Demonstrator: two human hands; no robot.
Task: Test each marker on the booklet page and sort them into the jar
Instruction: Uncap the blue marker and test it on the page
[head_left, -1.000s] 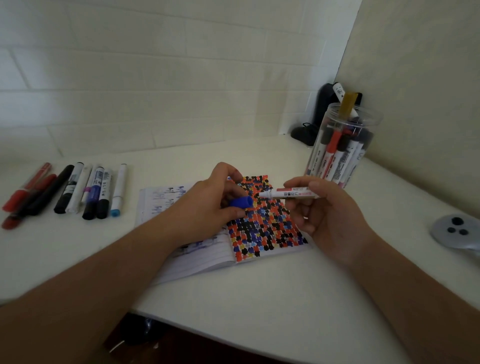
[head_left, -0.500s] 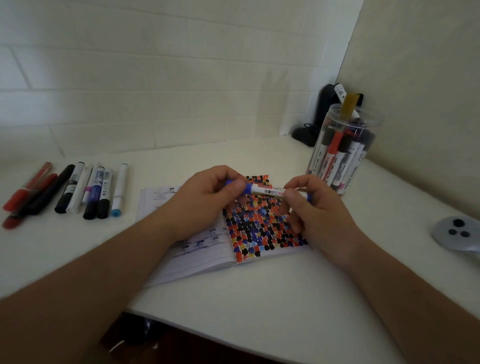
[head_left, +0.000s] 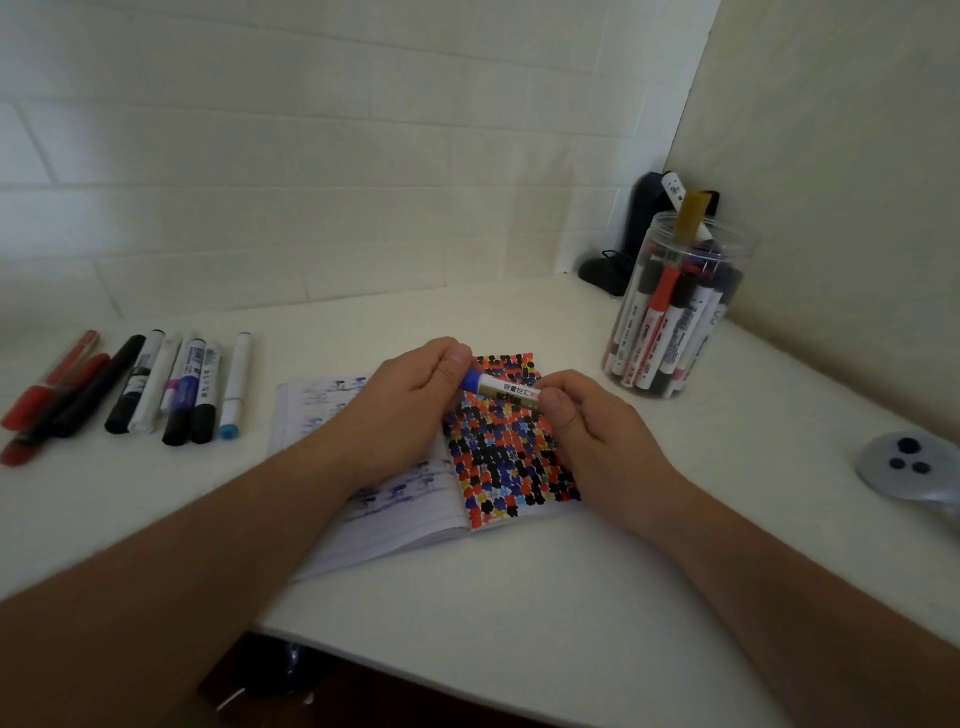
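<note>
Gripping one marker (head_left: 506, 388) over the booklet (head_left: 498, 447), both hands (head_left: 415, 400) (head_left: 587, 421) pinch its ends.

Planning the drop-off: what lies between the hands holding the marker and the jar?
Head view: only bare white counter between the right hand, gripping the marker, and the jar.

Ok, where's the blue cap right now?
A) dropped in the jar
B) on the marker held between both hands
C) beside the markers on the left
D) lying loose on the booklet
B: the blue cap sits on the end of the marker, with the left hand gripping the cap end and the right hand the barrel.
</note>
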